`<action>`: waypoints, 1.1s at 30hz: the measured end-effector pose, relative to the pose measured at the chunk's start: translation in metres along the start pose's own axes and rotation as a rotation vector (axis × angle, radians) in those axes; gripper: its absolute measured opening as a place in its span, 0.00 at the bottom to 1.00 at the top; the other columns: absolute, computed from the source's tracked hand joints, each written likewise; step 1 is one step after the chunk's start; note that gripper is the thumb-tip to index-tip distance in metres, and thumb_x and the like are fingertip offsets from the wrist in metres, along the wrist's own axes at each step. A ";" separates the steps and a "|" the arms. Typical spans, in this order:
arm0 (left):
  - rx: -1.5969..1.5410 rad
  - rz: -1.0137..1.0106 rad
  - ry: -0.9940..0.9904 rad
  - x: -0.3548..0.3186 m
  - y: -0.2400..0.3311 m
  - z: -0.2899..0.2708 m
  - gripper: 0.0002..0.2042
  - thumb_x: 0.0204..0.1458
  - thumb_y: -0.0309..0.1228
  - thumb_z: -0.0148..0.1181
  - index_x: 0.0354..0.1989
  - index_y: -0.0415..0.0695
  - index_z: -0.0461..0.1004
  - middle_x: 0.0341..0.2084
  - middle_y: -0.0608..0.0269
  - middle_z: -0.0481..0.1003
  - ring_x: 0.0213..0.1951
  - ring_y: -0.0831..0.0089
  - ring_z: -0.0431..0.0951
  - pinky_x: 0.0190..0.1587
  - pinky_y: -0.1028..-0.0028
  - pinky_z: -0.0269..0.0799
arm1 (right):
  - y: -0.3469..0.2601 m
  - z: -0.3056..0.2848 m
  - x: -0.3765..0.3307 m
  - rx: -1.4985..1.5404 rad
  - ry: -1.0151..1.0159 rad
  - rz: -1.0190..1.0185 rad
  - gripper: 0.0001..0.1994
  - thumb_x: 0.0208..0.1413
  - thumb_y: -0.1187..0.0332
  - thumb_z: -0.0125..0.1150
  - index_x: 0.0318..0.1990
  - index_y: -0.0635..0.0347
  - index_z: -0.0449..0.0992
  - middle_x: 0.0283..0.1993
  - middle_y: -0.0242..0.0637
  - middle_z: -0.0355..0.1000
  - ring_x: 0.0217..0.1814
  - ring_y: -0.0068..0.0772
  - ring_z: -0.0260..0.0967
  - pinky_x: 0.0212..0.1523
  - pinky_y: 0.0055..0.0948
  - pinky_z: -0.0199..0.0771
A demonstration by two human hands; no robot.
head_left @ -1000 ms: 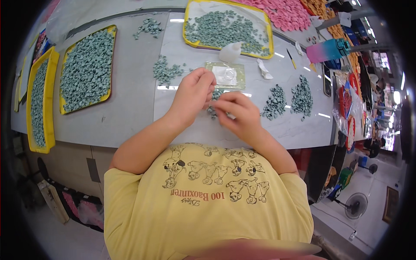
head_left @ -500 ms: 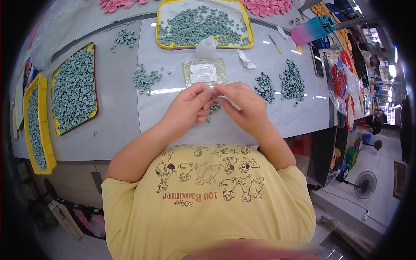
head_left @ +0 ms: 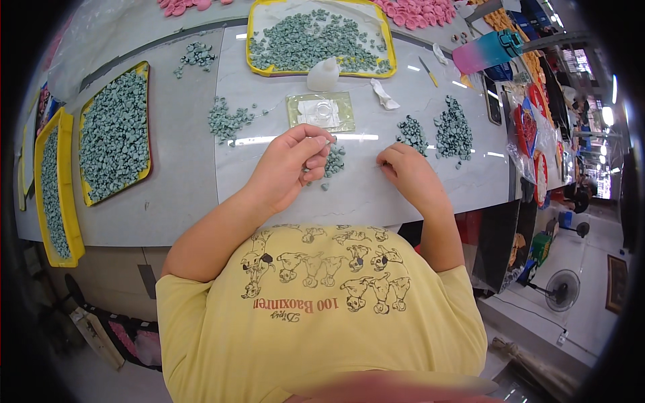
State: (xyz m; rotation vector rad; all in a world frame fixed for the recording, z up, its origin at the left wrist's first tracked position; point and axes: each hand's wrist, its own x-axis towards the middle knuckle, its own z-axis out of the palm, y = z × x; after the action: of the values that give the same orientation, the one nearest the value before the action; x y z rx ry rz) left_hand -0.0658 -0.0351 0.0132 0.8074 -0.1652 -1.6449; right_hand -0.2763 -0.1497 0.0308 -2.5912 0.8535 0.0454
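Note:
My left hand (head_left: 285,168) is raised above the table, its thumb and forefinger pinched on a tiny piece (head_left: 333,140) that shows a dark edge. Below and beside it lies a little heap of grey-green pieces (head_left: 334,161). My right hand (head_left: 413,176) is apart from the left, low over the table, fingers drawn together. A thin line seems to show at its fingertips, too fine to make out. Just beyond the left hand lies a clear greenish flat block (head_left: 344,121) with white paper and a round clear dish (head_left: 326,109) on it.
A white squeeze bottle (head_left: 324,75) stands behind the block, before a yellow tray (head_left: 251,40) of green pieces. More piles (head_left: 453,131) lie to the right, with crumpled tissue (head_left: 384,94), a knife (head_left: 428,72), a phone (head_left: 493,101) and a pink-blue bottle (head_left: 480,52). Filled trays (head_left: 87,188) stand left.
My right hand has parted from the left and moved right, down toward the table. The left hand stays nearly in place, still pinching.

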 end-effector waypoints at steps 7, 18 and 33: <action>0.076 -0.041 -0.053 -0.002 -0.003 0.002 0.07 0.53 0.25 0.47 0.35 0.36 0.70 0.22 0.70 0.63 0.22 0.85 0.58 0.21 0.84 0.54 | -0.038 -0.014 0.013 0.300 0.167 -0.109 0.10 0.37 0.81 0.60 0.31 0.60 0.72 0.32 0.34 0.67 0.34 0.31 0.67 0.34 0.26 0.69; 0.240 0.028 0.006 -0.002 0.003 -0.005 0.12 0.55 0.32 0.52 0.38 0.34 0.72 0.23 0.69 0.65 0.20 0.85 0.58 0.21 0.84 0.53 | -0.068 0.008 0.044 0.311 0.500 -0.297 0.11 0.38 0.80 0.64 0.33 0.60 0.74 0.32 0.33 0.72 0.31 0.29 0.70 0.28 0.23 0.70; 0.316 0.094 0.081 0.006 0.005 -0.015 0.11 0.52 0.31 0.55 0.36 0.34 0.73 0.23 0.67 0.69 0.19 0.85 0.61 0.20 0.83 0.56 | -0.062 0.015 0.051 0.272 0.533 -0.298 0.08 0.39 0.79 0.64 0.30 0.60 0.77 0.29 0.34 0.73 0.24 0.25 0.70 0.24 0.20 0.71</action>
State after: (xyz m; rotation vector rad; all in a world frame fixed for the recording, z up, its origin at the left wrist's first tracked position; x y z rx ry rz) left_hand -0.0533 -0.0373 0.0025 1.0873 -0.4078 -1.5137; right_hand -0.1976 -0.1270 0.0326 -2.4621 0.5719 -0.8169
